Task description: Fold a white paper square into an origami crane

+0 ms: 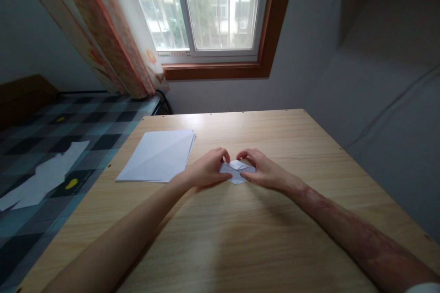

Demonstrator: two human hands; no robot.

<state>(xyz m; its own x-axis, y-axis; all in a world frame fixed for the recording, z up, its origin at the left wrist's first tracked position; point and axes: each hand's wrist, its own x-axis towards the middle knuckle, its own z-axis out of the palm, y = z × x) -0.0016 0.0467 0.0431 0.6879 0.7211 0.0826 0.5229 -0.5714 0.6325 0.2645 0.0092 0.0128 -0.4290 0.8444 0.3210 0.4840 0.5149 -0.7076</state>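
Both bare forearms reach in from 6 o'clock across the wooden table and meet near its middle. The left hand lies knuckles up with its fingers curled in, closed on the left edge of a small folded paper. The right hand mirrors it at 3 o'clock of the paper, fingers bent and thumb tucked under, pinching the right edge. The paper is white and sits flat on the tabletop between the two hands, touching both, with a small pointed flap showing at its top.

At 10 o'clock from the hands, near them but apart, a stack of white sheets lies on the table, slightly fanned at its far corner. Past the table's left edge, at 9 o'clock, a checked bedcover carries loose paper scraps. Farther off at 11 o'clock hangs a patterned curtain, and at 12 o'clock stands a window in a brown frame.
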